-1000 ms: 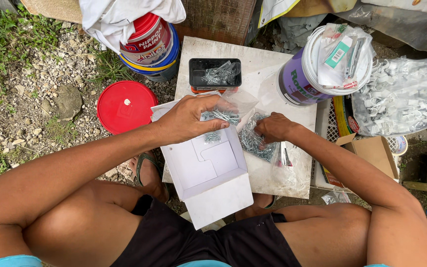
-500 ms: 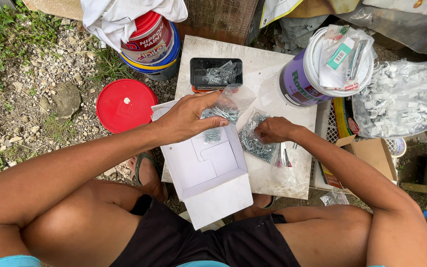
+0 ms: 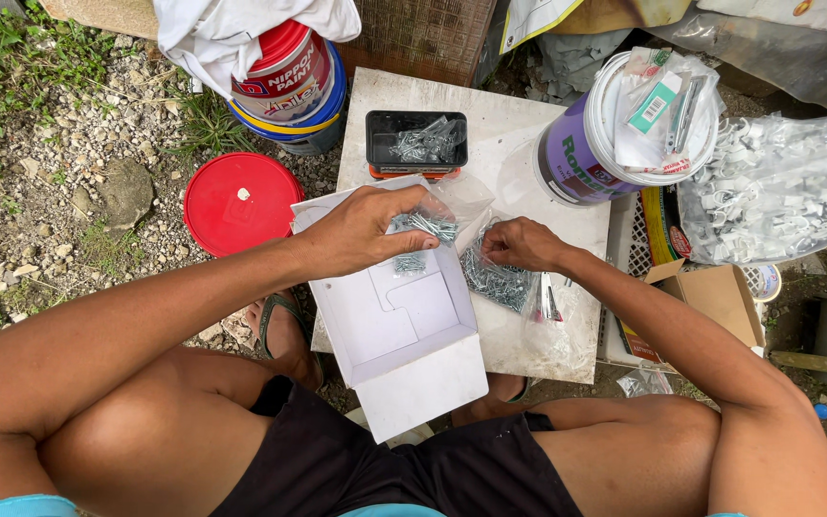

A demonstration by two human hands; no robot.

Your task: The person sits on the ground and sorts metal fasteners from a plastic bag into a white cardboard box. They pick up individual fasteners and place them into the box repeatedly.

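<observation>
Head view, looking straight down: a person sits low over a pale square board [image 3: 528, 124] laid on gravelly ground. The left hand [image 3: 361, 230] is closed on a small bunch of silver screws [image 3: 425, 226], pinched between thumb and fingers over the back edge of an open white cardboard box [image 3: 404, 321]. The bunch lies roughly flat, its long axis running left to right, the free ends pointing toward the right hand; a few more screws lie loose just under it inside the box. The right hand [image 3: 521, 243] pinches the rim of a clear plastic bag of screws [image 3: 498, 280] (fingers closed narrowly on the plastic), the bag resting on the board just beside the box, its screws heaped with no single direction.

Behind the hands a black tray [image 3: 416, 144] holds more silver screws. A purple-and-white bucket [image 3: 614, 134] stands on the board's right corner with packets on top, a bag of white clips [image 3: 777, 191] lies further right, and a red lid [image 3: 241, 203] lies on the ground to the left.
</observation>
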